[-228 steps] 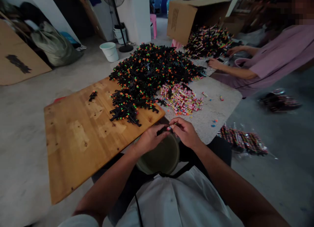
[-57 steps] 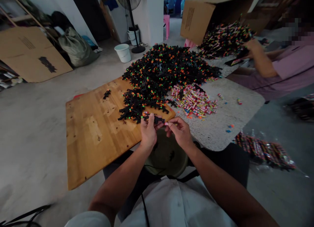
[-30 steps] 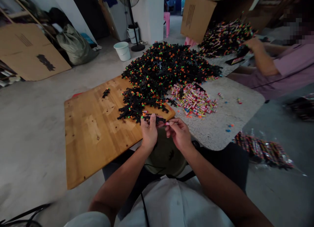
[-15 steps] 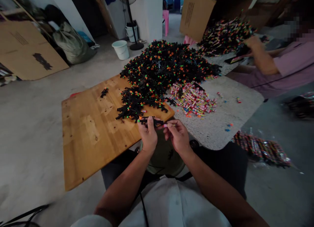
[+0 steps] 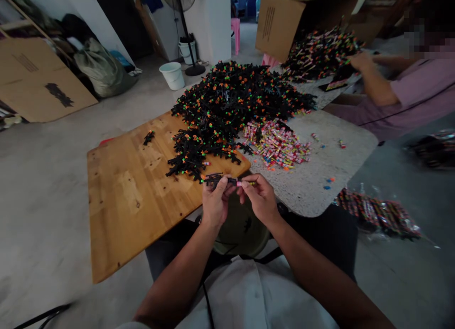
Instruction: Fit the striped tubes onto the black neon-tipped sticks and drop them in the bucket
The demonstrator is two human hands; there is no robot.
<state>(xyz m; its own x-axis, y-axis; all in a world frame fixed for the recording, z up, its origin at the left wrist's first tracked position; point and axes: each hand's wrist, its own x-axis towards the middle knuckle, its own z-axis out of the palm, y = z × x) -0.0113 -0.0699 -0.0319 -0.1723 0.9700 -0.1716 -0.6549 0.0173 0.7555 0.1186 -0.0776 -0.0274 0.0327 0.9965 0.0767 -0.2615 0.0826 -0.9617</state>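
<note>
– Toy gun (image 5: 212, 179), black, one piece: location?

– Centre of the frame, seen against the right-hand end of the wooden table (image 5: 117, 191). Lies lengthwise in the left hand (image 5: 215, 205), thumb and fingers pinching it; green tip to the left.

– Right hand (image 5: 262, 199)?

– Just right of centre. Thumb and fingers pinching one small tube (image 5: 239, 183), pink and yellow, its pink end at the gun's right end. Whether the two are joined: cannot tell.

– Loose stock?

– Heap of black toys (image 5: 227, 94), orange and green tips, upper centre, across both tables. Heap of tubes (image 5: 282, 146), pink, white and yellow, right of centre on the speckled grey table (image 5: 305, 194). Single black toy (image 5: 148, 138), left of the big heap, apart from it.

– Containers?

– Round tub (image 5: 258, 236), lower centre, below the hands; a dark piece (image 5: 247, 224) inside. Cardboard box (image 5: 275, 28), upper right, open, a mixed heap (image 5: 320, 54) at its mouth. Pale bucket (image 5: 172, 75), upper left of centre, on the floor.

– Others present?

– Co-worker's hand (image 5: 361, 62), upper right, beside the mixed heap; finger state too small to tell. Bagged packs (image 5: 378, 214), lower right, on the floor.
</note>
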